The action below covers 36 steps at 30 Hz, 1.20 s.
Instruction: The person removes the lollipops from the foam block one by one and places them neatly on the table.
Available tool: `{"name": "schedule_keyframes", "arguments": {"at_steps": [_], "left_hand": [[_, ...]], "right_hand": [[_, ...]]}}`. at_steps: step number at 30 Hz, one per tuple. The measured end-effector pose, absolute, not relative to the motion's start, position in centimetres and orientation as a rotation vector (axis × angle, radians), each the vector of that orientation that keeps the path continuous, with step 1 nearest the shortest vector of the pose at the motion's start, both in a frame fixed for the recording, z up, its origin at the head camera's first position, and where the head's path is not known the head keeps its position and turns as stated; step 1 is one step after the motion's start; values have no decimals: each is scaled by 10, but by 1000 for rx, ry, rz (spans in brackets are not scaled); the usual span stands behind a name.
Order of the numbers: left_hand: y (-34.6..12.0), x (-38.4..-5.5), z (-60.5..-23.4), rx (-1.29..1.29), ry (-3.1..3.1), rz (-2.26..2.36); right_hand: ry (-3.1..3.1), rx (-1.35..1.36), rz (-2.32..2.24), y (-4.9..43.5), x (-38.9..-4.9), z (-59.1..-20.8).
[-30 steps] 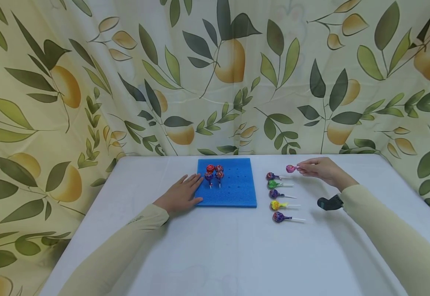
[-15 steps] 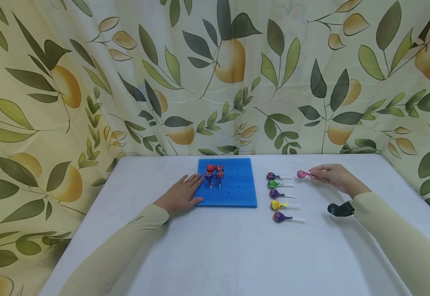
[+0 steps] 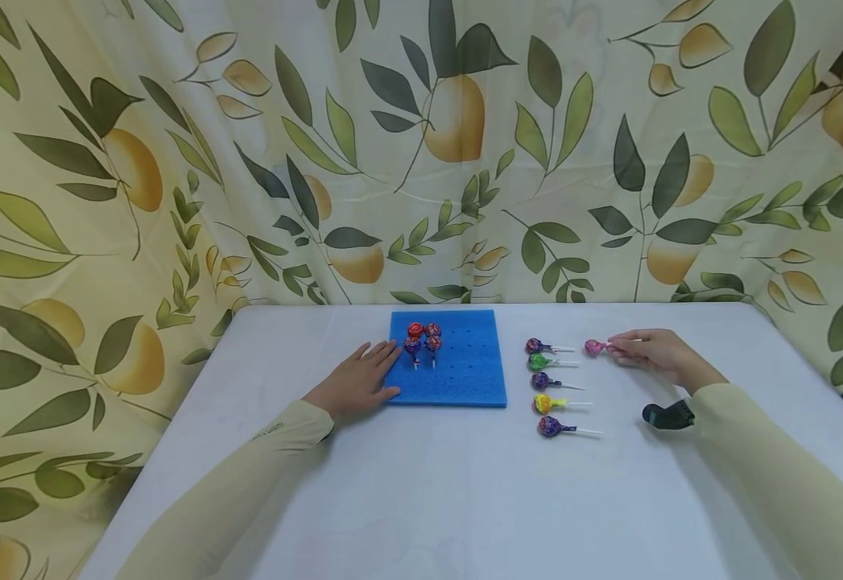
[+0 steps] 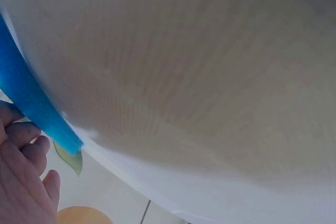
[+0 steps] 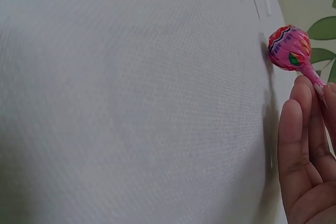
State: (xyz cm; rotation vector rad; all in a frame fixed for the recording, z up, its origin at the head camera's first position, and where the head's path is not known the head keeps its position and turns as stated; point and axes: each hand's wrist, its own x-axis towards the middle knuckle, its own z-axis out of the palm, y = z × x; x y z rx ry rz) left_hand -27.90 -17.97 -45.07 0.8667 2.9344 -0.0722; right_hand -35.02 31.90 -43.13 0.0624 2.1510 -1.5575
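Note:
In the head view, my right hand (image 3: 656, 354) pinches a pink-wrapped lollipop (image 3: 594, 347) by its stick end, right of a column of other lollipops. The right wrist view shows the pink lollipop (image 5: 290, 49) close up, its stick between thumb and fingers and mostly hidden by them. My left hand (image 3: 356, 380) lies with fingers spread on the left edge of a blue foam board (image 3: 472, 379) dotted with small holes. Several lollipops (image 3: 432, 344) stand in the board's upper left part. The left wrist view catches the left hand's fingers (image 4: 32, 153) beside the blue board's edge (image 4: 39, 106).
Several lollipops lie in a column right of the board, sticks pointing right: dark-wrapped ones at the back, a green one (image 3: 536, 362), a yellow one (image 3: 543, 403) and a purple one (image 3: 550, 427) nearest me. A white cloth (image 3: 421, 491) covers the table. A patterned curtain (image 3: 407, 161) hangs behind.
My right hand has moved right and slightly toward me with the pink lollipop, away from the column. The left hand stays on the board's edge.

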Motion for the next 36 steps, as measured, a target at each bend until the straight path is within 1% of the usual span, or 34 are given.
{"name": "schedule_keyframes", "arguments": {"at_steps": [9,26,36], "left_hand": [[-179,-278,-449,857,2930,-73],[-180,-279,-449,849,2931,-80],[-179,-279,-450,832,2924,-81]], "right_hand": [[2098,48,-1615,322,-352,-435],[2053,83,-1595,329,-350,-433],[2091,59,-1539,331,-351,-432]]}}
